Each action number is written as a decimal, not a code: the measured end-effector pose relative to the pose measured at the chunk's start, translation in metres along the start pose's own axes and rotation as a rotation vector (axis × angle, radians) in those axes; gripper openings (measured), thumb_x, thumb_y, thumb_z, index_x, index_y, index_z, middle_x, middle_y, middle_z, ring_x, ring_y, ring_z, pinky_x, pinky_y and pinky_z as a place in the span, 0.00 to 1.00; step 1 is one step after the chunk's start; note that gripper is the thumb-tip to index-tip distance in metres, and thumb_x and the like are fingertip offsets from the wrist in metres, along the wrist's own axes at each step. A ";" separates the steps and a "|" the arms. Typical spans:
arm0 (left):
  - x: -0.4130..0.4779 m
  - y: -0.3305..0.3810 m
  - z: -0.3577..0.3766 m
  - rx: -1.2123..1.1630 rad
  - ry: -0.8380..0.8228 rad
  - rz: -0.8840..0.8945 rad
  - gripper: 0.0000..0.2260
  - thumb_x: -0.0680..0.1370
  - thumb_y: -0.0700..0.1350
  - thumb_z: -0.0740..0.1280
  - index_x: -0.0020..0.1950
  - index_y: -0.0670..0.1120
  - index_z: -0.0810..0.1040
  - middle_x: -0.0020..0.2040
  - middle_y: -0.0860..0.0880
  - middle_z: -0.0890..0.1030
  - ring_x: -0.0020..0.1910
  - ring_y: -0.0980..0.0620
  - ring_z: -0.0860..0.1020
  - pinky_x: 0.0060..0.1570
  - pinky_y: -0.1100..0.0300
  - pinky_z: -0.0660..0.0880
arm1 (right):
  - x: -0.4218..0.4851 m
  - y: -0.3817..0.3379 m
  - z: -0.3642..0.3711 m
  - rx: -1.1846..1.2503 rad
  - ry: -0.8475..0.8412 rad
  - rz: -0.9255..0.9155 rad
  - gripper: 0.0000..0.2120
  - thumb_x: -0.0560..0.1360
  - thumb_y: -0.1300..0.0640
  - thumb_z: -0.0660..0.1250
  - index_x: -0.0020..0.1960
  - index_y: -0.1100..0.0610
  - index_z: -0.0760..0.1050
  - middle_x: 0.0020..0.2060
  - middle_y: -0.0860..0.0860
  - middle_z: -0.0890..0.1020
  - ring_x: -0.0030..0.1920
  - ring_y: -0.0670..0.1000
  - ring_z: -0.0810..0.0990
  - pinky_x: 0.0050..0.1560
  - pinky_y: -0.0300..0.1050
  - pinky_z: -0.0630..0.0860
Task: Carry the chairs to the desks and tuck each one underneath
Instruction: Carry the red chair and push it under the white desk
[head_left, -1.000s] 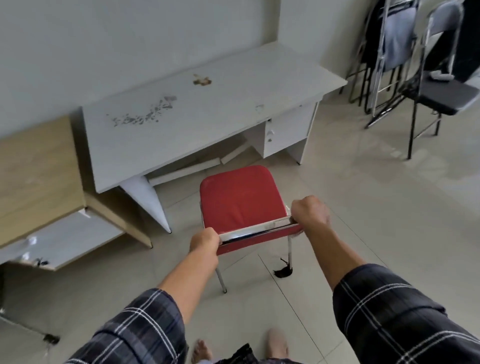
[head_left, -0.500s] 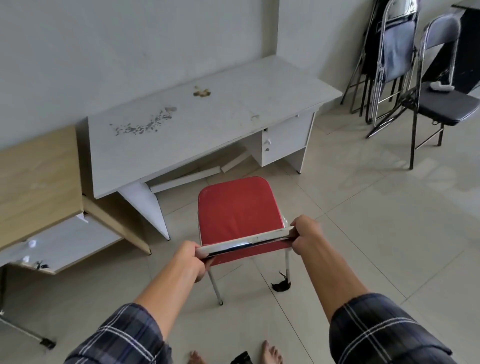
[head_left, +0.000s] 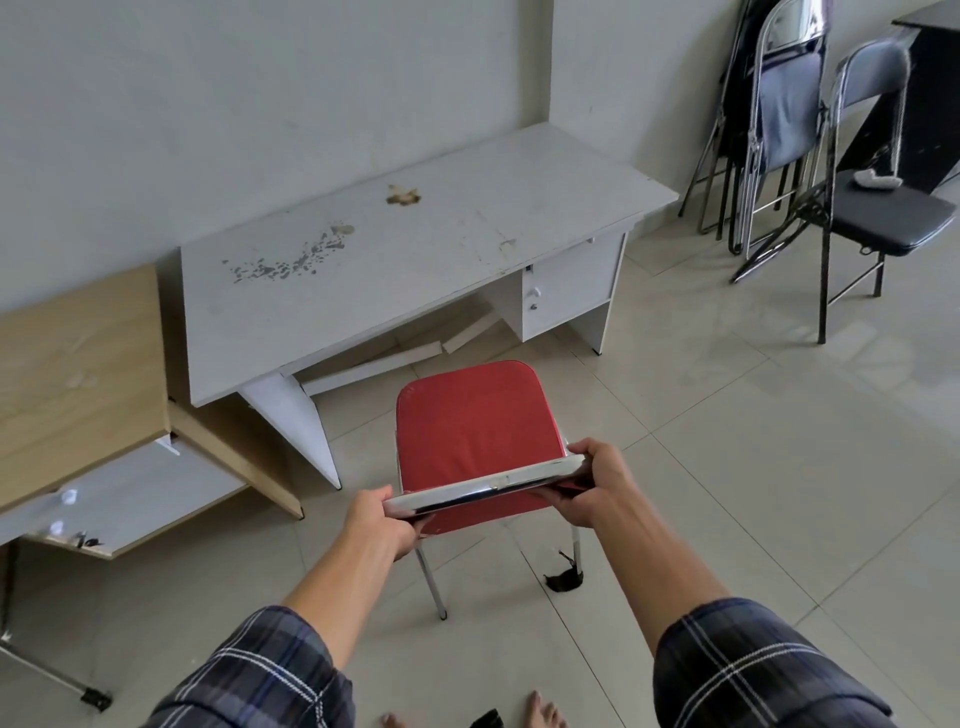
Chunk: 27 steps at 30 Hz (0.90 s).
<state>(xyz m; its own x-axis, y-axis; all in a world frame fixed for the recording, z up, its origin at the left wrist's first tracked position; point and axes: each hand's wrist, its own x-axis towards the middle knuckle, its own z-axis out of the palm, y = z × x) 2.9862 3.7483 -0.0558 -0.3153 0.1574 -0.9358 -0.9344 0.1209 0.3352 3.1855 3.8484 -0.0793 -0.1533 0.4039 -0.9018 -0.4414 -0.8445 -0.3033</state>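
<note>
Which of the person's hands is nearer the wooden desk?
Left. The left hand grips the red chair's backrest end on the wooden desk side; the right hand grips the far end.

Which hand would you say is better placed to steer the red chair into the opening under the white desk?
Probably the right hand. It grips the red chair backrest's far end, and the white desk opening lies ahead-left, so pushing there swings the seat toward it; the left hand pivots.

Both arms reach forward, sleeves pushed up past the elbows. The left hand (head_left: 382, 525) and right hand (head_left: 592, 486) are each curled closed around a shiny bar, thumbs on top.
</note>
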 end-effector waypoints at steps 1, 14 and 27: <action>0.000 0.000 0.000 0.003 0.004 0.006 0.09 0.79 0.35 0.64 0.41 0.38 0.67 0.42 0.41 0.70 0.63 0.37 0.76 0.60 0.36 0.74 | 0.000 0.000 0.000 0.000 -0.010 -0.007 0.08 0.72 0.66 0.66 0.51 0.65 0.72 0.47 0.64 0.79 0.48 0.68 0.80 0.58 0.71 0.78; 0.012 0.053 0.011 0.036 0.055 0.091 0.09 0.78 0.31 0.61 0.39 0.38 0.67 0.40 0.41 0.69 0.48 0.37 0.75 0.62 0.38 0.73 | 0.010 0.004 0.060 -0.040 -0.062 -0.016 0.09 0.73 0.69 0.62 0.53 0.66 0.72 0.49 0.65 0.78 0.46 0.69 0.79 0.43 0.70 0.79; 0.072 0.173 0.062 -0.092 0.126 0.116 0.07 0.77 0.32 0.62 0.39 0.38 0.70 0.42 0.41 0.69 0.57 0.37 0.75 0.60 0.40 0.76 | 0.090 -0.021 0.218 -0.174 -0.104 -0.002 0.10 0.72 0.68 0.62 0.54 0.66 0.73 0.55 0.66 0.78 0.53 0.71 0.79 0.51 0.74 0.78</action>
<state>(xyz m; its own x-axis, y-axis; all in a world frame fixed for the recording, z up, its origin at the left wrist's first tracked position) 2.8120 3.8418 -0.0586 -0.4348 0.0408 -0.8996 -0.8999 0.0180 0.4358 2.9886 3.9795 -0.0875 -0.2467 0.4323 -0.8673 -0.2842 -0.8879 -0.3617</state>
